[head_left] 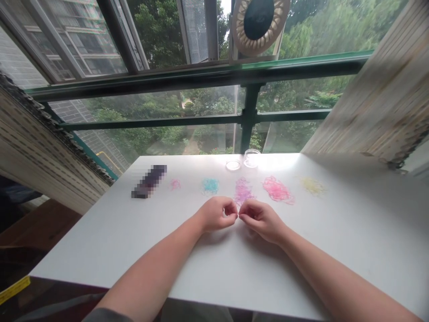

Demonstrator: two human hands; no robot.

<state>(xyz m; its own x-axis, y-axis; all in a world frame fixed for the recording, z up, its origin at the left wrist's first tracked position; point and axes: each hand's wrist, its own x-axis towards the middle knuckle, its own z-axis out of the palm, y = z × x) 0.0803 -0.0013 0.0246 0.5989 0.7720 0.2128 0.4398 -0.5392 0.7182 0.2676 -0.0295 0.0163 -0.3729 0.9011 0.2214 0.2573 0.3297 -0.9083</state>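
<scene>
Over the middle of the white table [150, 255], my left hand [217, 214] and my right hand [261, 219] meet fingertip to fingertip. Thumb and forefinger are pinched on each hand. Whatever lies between the tips is too small to make out. Just beyond my fingers is a purple pile [244, 188] of thin loops that look like small rubber bands. To its right sit a pink-red pile [276, 188] and a pale yellow pile [312, 185]. A turquoise pile [210, 185] and a small pink pile [174, 184] lie to its left.
A clear round lid [233, 166] and a clear round container [252, 159] stand at the table's back edge. A dark, pixelated oblong object [149, 181] lies at the back left. Behind the table runs a green window rail [161, 121], with curtains on both sides.
</scene>
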